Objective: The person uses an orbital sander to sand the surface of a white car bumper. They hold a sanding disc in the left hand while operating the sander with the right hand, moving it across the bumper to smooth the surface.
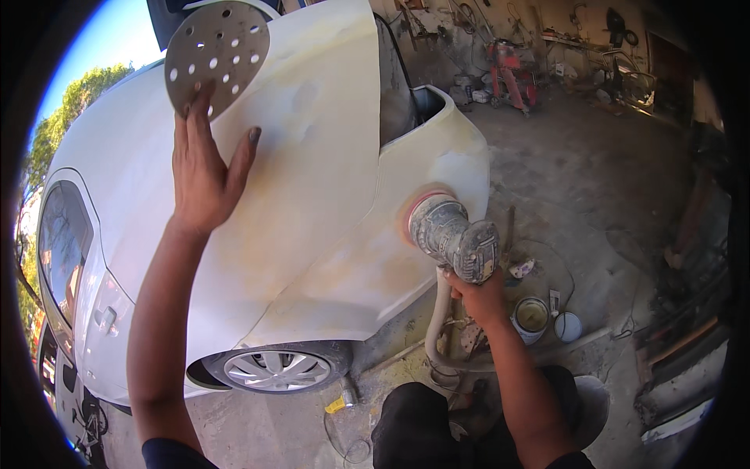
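Observation:
My left hand (205, 176) is raised over the white car body (297, 180) at the left. Between its fingertips is a round, brownish sanding disc (234, 47) with several holes; one finger lies over the disc, and the thumb stands apart. On the right, my right hand (478, 295) grips a dusty grey orbital sander (455, 236) from below. Its pad (416, 213), edged in red, rests against the rear side panel, where the paint shows yellowish-brown sanded patches. A pale hose (434, 332) hangs down from the sander.
Below the panel is the car's wheel (277, 369). An open can (531, 315) and a white lid (568, 327) sit on the floor near my right forearm. A red wheeled jack or stand (512, 76) and cluttered shelves fill the back. Planks (687, 344) lie at the right edge.

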Tool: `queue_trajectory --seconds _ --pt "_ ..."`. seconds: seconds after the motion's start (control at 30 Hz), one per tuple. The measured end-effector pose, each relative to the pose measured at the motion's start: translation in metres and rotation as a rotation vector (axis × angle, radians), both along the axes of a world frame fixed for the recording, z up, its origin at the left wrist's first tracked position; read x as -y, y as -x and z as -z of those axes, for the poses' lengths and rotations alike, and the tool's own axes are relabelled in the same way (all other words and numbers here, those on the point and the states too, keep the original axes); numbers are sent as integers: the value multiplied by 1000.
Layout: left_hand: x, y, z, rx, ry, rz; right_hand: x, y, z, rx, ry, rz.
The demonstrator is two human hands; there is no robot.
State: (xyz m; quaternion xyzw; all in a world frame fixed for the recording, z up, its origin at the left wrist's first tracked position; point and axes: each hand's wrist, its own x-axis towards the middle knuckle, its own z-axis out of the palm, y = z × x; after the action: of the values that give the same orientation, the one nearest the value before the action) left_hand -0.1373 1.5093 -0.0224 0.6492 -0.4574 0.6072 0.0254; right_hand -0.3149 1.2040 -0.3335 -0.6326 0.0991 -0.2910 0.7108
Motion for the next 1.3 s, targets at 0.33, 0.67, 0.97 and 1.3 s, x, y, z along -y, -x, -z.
queue_trajectory --seconds 0.33,0.67,0.97,1.3 --pt "87 -159 -145 -230 189 -191 82 -12 1 60 -198 -13" --pt "99 -159 -160 -356 86 -386 89 -16 -40 95 -129 -54" --pt "104 -147 -152 -436 -1 -406 107 -14 -22 106 -197 -95" --pt "109 -143 -155 -580 -70 -390 123 -17 -14 63 -323 -62"
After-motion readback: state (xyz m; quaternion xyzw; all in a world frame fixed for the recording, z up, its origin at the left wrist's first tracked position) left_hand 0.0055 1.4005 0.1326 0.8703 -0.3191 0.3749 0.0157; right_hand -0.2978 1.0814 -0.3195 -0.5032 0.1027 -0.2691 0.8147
